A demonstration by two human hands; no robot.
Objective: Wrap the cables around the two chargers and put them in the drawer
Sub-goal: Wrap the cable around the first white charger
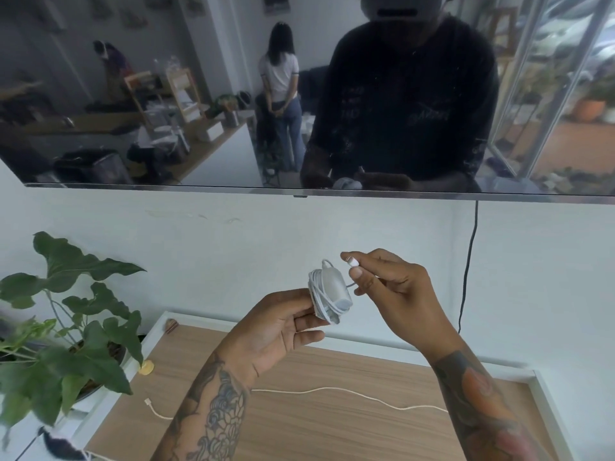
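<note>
Centre frame, the left hand pinches the small white cable-wound charger; the right hand nips the limp cord's plug. Light, smooth, probably slippery. A second white cable trails across the wooden tabletop below.

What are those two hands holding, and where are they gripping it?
Left hand grips the white charger by its cable-wrapped side; right hand pinches the cable's plug end.

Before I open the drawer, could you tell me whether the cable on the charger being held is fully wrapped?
Nearly: white coils circle the charger in the left hand, but the right hand pinches the connector end loose.
</note>
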